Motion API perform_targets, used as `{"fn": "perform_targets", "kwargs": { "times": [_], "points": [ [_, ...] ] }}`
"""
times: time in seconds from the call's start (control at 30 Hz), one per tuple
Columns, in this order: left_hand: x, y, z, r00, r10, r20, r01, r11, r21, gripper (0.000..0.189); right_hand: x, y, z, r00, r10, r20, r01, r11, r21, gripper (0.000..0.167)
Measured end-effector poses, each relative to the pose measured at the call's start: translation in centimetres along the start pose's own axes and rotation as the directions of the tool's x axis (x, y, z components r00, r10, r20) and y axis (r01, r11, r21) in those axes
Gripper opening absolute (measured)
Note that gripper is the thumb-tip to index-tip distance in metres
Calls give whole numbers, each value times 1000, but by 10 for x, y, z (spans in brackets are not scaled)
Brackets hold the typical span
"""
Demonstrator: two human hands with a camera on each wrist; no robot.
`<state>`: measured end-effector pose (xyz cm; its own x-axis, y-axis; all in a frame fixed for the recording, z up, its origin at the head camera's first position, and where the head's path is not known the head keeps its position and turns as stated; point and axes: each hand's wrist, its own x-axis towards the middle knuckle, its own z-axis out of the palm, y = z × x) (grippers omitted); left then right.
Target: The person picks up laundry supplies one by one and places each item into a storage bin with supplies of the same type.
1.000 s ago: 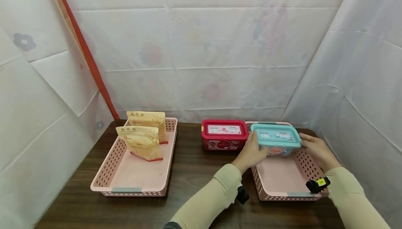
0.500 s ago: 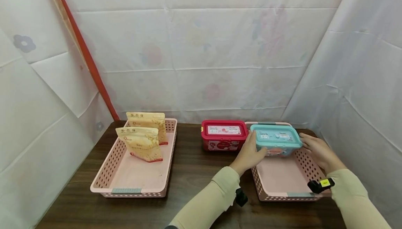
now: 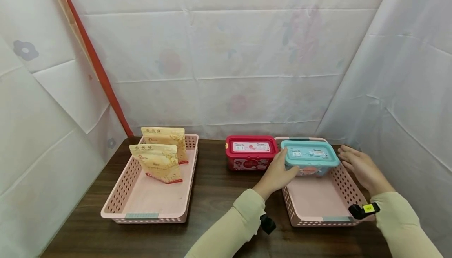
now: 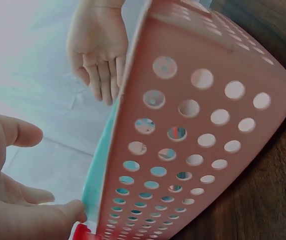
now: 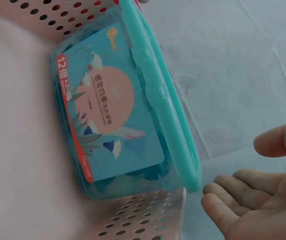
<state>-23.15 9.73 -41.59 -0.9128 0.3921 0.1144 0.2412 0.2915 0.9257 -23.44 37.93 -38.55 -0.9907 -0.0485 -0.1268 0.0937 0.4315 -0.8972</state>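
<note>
A teal lidded plastic box (image 3: 311,158) with a flowered label sits in the back of the right pink basket (image 3: 316,201). My left hand (image 3: 277,175) is at the box's left end, fingers spread and relaxed; in the left wrist view a fingertip (image 4: 76,210) lies right at the teal lid (image 4: 98,172). Off the box's right end, my right hand (image 3: 363,169) is held with fingers extended, and the right wrist view shows a gap between it and the lid's corner. A red lidded box (image 3: 251,161) stands on the table just left of that basket.
On the left, another pink basket (image 3: 160,201) holds two upright yellow pouches, a front pouch (image 3: 159,163) and a rear pouch (image 3: 178,138). Both baskets rest on a dark wooden table (image 3: 215,199). White sheeting (image 3: 229,53) encloses the back and sides.
My right hand has come away from the teal box, moving slightly right, and its fingers have straightened. The left hand's fingers have loosened at the other end. The box has stayed in place.
</note>
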Motion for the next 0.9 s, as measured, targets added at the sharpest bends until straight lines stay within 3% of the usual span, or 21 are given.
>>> {"fn": "perform_targets", "kwargs": {
  "times": [0.23, 0.73, 0.9],
  "points": [
    [-4, 3, -6, 1000, 14, -14, -15, 999, -50, 75, -3, -6, 4, 999, -27, 19, 27, 1000, 2, 69],
    [-2, 3, -41, 996, 22, -91, -29, 997, -73, 72, -6, -20, 14, 996, -67, 66, 67, 998, -2, 70],
    [-3, 1, -49, 995, -14, -99, 8, 998, -60, 72, -7, -25, 20, 989, -102, 106, 100, 995, 24, 70]
  ]
}}
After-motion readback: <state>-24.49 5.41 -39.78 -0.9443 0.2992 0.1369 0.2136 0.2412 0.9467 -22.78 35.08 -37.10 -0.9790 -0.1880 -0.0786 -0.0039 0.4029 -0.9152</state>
